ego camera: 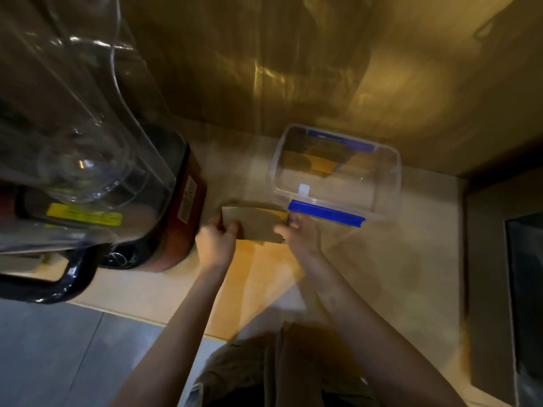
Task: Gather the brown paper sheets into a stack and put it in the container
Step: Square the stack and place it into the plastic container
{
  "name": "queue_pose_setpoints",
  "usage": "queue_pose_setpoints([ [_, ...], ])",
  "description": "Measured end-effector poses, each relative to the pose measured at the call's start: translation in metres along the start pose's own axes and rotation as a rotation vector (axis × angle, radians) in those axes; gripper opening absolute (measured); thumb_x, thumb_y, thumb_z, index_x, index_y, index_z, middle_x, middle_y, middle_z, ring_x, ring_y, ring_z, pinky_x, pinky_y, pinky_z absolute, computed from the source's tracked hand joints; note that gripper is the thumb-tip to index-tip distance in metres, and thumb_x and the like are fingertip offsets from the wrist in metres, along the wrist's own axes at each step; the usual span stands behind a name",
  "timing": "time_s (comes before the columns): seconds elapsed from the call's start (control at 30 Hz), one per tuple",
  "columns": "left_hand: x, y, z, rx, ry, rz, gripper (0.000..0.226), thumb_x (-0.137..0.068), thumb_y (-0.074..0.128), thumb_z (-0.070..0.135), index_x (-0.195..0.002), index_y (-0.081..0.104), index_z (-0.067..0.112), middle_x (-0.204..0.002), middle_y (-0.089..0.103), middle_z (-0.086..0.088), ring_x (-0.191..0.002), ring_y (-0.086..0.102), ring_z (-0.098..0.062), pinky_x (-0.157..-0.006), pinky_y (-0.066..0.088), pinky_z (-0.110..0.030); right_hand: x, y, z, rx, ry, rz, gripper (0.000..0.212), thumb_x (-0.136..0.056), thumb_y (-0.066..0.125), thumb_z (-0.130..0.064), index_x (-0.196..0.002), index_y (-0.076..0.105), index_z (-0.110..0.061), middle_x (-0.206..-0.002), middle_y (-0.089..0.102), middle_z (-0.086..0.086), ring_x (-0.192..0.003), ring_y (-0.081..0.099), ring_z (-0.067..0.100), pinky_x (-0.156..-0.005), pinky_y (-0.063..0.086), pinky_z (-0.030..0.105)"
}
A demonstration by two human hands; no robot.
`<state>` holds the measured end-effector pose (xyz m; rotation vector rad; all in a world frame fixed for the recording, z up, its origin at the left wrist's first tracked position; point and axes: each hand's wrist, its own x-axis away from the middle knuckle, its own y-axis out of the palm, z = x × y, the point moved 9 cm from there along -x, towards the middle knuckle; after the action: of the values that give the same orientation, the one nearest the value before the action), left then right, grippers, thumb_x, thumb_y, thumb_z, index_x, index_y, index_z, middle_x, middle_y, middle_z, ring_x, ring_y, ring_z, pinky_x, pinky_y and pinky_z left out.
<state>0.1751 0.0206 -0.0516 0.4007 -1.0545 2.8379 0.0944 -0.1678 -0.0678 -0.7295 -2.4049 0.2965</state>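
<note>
A stack of brown paper sheets (255, 224) is held upright on edge over the counter, just in front of the container's near left corner. My left hand (216, 241) grips its left end and my right hand (296, 234) grips its right end. The container (390, 177) is a clear plastic box with blue clips, standing open on the counter behind the stack. Brown shapes show through its far wall; whether they lie inside or are reflections is unclear. The picture is blurred by motion.
A large blender with a clear jug (73, 136), dark red base (182, 212) and black handle (58, 283) stands at the left. A shiny wall (293, 69) rises behind the counter (382, 274). A dark appliance (526, 289) sits at the right edge. Grey floor (58, 362) lies below left.
</note>
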Motion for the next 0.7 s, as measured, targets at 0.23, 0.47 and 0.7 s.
queue_pose_setpoints([
  [0.23, -0.021, 0.023, -0.021, -0.168, -0.084, -0.116, 0.047, -0.086, 0.053, 0.027, -0.121, 0.047, -0.004, -0.129, 0.042, -0.03, -0.122, 0.039, -0.043, -0.101, 0.034, -0.042, -0.006, 0.022, -0.008, 0.153, -0.016, 0.089, 0.011, -0.073, 0.063, -0.012, -0.066, 0.055, -0.009, -0.074, 0.06, 0.016, -0.076, 0.059, 0.029, -0.063, 0.037, 0.027],
  [0.47, -0.023, 0.027, -0.044, -0.04, -0.218, -0.134, 0.069, -0.083, 0.055, 0.043, -0.136, 0.032, 0.006, -0.142, 0.037, -0.023, -0.129, 0.036, -0.039, -0.106, 0.033, -0.042, -0.012, 0.018, 0.007, -0.01, 0.016, 0.066, 0.013, -0.073, 0.07, -0.013, -0.071, 0.056, -0.012, -0.091, 0.066, 0.021, -0.095, 0.06, 0.035, -0.09, 0.048, 0.045],
  [0.7, -0.028, 0.031, -0.048, 0.092, -0.251, -0.143, 0.059, -0.075, 0.066, 0.038, -0.124, 0.05, 0.01, -0.122, 0.061, -0.017, -0.109, 0.056, -0.034, -0.087, 0.045, -0.034, -0.018, 0.037, 0.02, -0.239, 0.23, -0.122, 0.022, -0.08, 0.059, -0.001, -0.101, 0.062, 0.003, -0.105, 0.066, 0.022, -0.101, 0.061, 0.03, -0.093, 0.047, 0.04],
])
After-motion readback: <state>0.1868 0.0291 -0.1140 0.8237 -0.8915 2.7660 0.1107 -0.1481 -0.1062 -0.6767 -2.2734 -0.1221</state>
